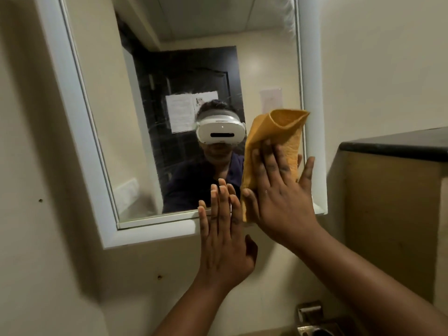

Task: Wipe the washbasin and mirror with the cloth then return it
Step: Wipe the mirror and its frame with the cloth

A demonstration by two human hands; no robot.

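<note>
Head view: wiping the mirror [169, 69] now, basin step judged done. Pressing the cloth [271, 141] flat against the glass at centre right with the right hand [278, 190], fingers spread, not clenching. Bracing the left hand [224, 241], open and empty, on the frame's lower edge. Next, sweeping leftward. Spotting no containers.

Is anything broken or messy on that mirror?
Nothing looks broken. The mirror has faint streaky smears across the glass near its middle, not wiped away yet. The right hand presses the orange cloth flat at the lower right corner.
</note>
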